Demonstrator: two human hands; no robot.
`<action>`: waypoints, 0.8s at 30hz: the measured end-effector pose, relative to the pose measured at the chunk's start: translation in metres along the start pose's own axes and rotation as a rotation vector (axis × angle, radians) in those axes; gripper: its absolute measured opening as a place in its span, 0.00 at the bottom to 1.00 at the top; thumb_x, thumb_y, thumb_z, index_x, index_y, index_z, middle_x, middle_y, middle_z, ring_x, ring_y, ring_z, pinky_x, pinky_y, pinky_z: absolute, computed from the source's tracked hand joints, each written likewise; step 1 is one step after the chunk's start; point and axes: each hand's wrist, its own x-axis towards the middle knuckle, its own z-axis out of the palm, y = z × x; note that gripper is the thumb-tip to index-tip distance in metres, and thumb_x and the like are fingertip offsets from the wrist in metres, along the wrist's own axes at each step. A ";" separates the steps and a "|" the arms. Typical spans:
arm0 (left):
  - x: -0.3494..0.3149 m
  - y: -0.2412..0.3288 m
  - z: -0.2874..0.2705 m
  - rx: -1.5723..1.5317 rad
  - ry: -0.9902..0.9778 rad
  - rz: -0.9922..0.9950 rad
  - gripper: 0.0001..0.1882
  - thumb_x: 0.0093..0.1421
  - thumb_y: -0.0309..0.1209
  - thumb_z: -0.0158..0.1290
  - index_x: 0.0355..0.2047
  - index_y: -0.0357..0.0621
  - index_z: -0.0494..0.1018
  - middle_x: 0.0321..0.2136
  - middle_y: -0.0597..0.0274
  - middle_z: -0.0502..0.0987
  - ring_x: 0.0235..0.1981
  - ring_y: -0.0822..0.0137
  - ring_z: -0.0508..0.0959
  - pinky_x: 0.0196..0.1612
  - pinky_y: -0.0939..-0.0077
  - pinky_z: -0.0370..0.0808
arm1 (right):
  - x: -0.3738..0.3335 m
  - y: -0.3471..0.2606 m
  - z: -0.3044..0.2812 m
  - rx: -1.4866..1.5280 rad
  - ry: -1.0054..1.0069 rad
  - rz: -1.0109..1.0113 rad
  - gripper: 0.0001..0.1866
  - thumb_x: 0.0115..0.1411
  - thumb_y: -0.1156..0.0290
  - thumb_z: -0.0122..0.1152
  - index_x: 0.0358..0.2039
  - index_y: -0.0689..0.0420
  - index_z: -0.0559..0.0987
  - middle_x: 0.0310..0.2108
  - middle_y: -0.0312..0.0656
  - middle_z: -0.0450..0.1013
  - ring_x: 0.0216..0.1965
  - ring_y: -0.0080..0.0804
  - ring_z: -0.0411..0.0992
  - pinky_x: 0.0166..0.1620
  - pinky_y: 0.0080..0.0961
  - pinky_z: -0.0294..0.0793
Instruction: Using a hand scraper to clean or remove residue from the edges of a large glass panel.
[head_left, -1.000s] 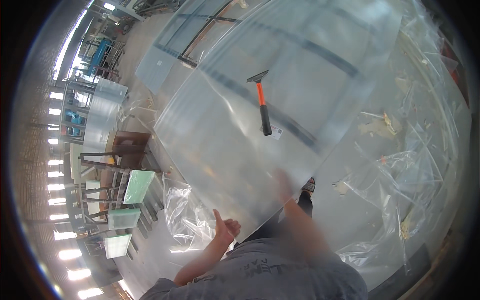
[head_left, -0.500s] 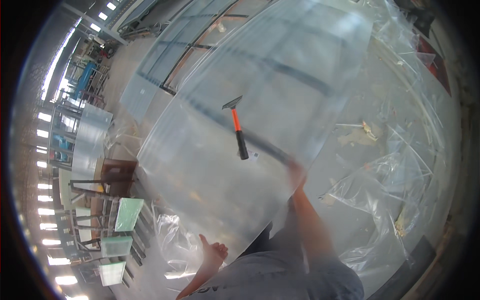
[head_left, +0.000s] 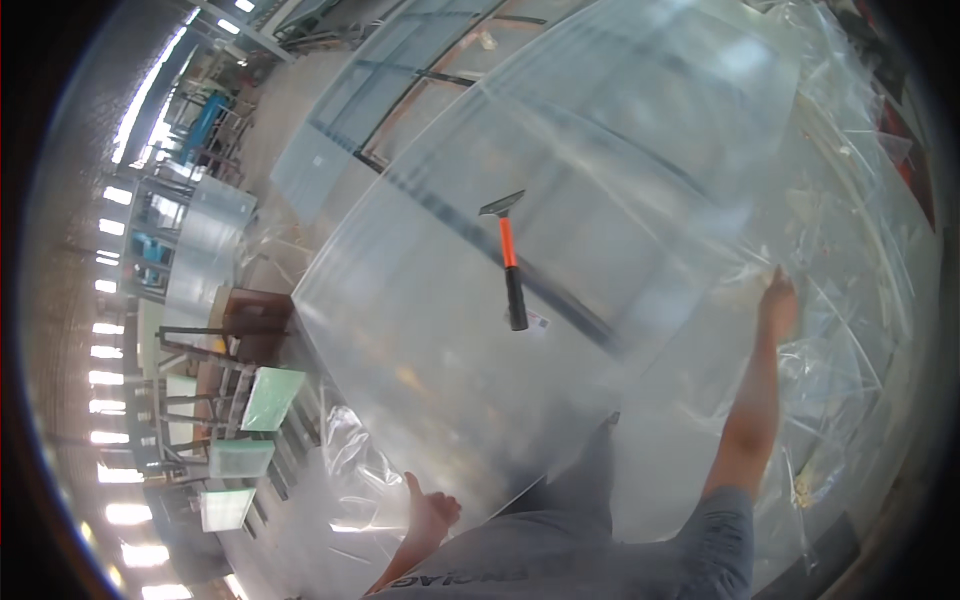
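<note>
A large sheet of glass [head_left: 440, 370] lies in front of me, with a scraper [head_left: 508, 245] resting on it; the scraper has a wide metal blade, an orange shaft and a black grip. My right hand [head_left: 778, 308] is stretched far out to the right, closed on clear plastic film [head_left: 725, 275] that trails back across the glass. Near my body, by the sheet's near-left edge, my left hand [head_left: 432, 512] has its fingers curled and its thumb raised, and nothing shows in it. A small label [head_left: 538, 320] sits beside the scraper's grip.
Crumpled clear film [head_left: 820, 380] covers the floor on the right, and more [head_left: 360, 460] lies at lower left. Dark frame bars [head_left: 440, 77] and further glass stand beyond the sheet. Racks with small green-edged panes [head_left: 272, 398] line the left.
My right hand has swung from the sheet's near-right edge far out to the right, drawing film off the glass with it. My left hand has hardly moved.
</note>
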 end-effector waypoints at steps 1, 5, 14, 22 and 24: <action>0.003 0.005 0.011 0.035 -0.005 0.030 0.43 0.46 0.83 0.41 0.10 0.55 0.52 0.10 0.65 0.55 0.15 0.59 0.63 0.18 0.66 0.57 | 0.008 0.003 0.001 -0.038 -0.023 -0.007 0.14 0.66 0.59 0.51 0.31 0.55 0.79 0.25 0.50 0.76 0.23 0.52 0.72 0.28 0.49 0.71; 0.086 0.004 -0.046 0.242 -0.155 0.226 0.43 0.46 0.83 0.41 0.11 0.53 0.54 0.10 0.63 0.58 0.15 0.57 0.66 0.18 0.66 0.61 | -0.086 0.036 0.008 0.149 -0.044 -0.157 0.12 0.66 0.63 0.50 0.36 0.55 0.78 0.28 0.50 0.78 0.29 0.49 0.74 0.33 0.48 0.72; 0.079 0.004 -0.015 -0.065 -0.121 -0.024 0.43 0.46 0.82 0.42 0.12 0.52 0.54 0.09 0.62 0.58 0.13 0.57 0.65 0.16 0.67 0.62 | -0.004 0.111 -0.098 -0.145 -0.118 -0.048 0.20 0.69 0.54 0.46 0.34 0.55 0.81 0.29 0.52 0.78 0.29 0.52 0.77 0.31 0.47 0.74; 0.093 0.007 -0.036 -0.049 -0.101 0.097 0.42 0.47 0.82 0.42 0.12 0.53 0.53 0.10 0.65 0.56 0.12 0.62 0.61 0.14 0.70 0.55 | -0.182 -0.164 -0.051 0.469 -0.821 -0.407 0.21 0.63 0.49 0.50 0.30 0.52 0.83 0.25 0.52 0.77 0.31 0.54 0.76 0.35 0.49 0.73; 0.101 0.007 -0.041 -0.029 -0.136 0.102 0.42 0.47 0.82 0.42 0.12 0.54 0.52 0.10 0.66 0.55 0.12 0.62 0.60 0.14 0.70 0.54 | -0.181 -0.161 -0.061 0.527 -0.815 -0.462 0.21 0.63 0.50 0.51 0.27 0.53 0.82 0.24 0.51 0.77 0.29 0.53 0.75 0.34 0.48 0.73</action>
